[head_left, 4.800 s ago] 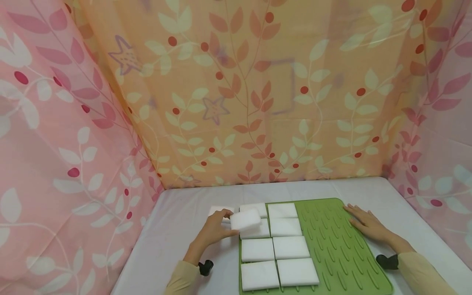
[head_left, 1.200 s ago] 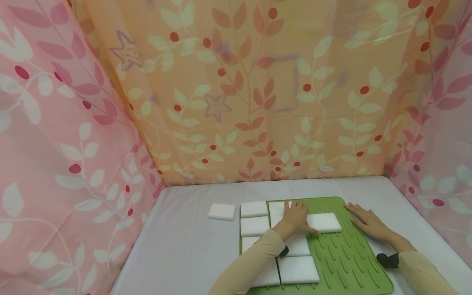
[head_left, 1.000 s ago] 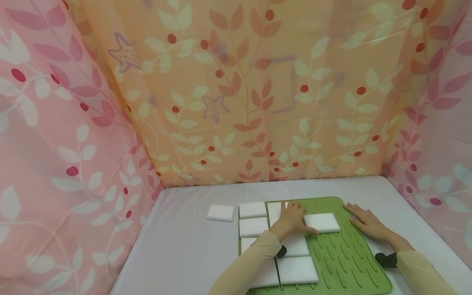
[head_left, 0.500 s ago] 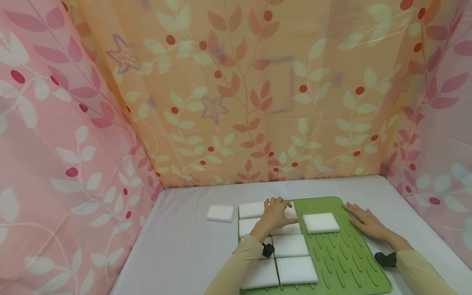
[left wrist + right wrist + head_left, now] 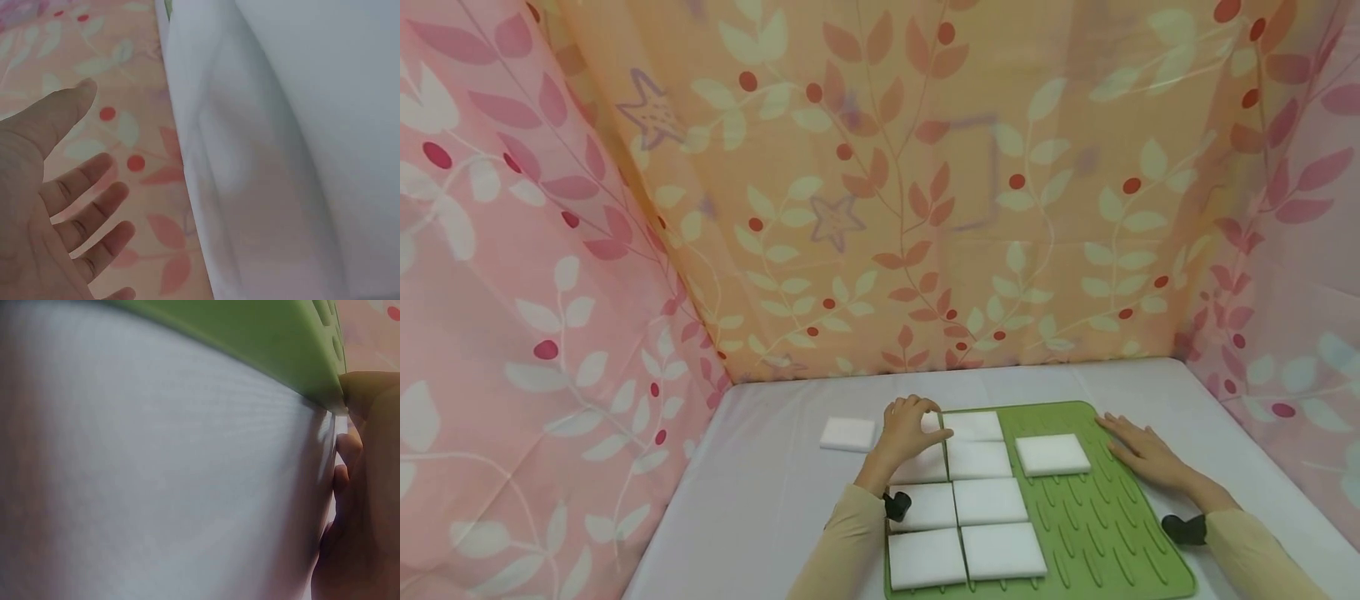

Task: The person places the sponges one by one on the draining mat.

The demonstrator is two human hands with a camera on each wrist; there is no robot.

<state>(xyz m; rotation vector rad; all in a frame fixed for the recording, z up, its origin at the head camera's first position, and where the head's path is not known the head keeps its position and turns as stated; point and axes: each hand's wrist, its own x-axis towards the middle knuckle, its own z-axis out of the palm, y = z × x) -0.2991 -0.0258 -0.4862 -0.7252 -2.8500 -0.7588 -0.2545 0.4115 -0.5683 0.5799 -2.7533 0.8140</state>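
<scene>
My left hand hovers over the far end of the left column of white sponges, its fingers relaxed and parted with nothing between them. The left wrist view shows its palm and spread fingers as well. Flat white sponges lie in two columns on a green ridged mat; my hand hides part of the left column. One more sponge sits alone to their right. Left of the mat, a sponge rests on the table. My right hand lies with extended fingers at the mat's right edge.
A white cloth covers the table. Patterned curtains hang behind and at both sides. A black wrist camera is worn on the right wrist, close to the mat's edge.
The sponge my left hand held earlier over the left column now lies on the mat's right part. The left hand let it go and moved back left. My right hand stayed put.
</scene>
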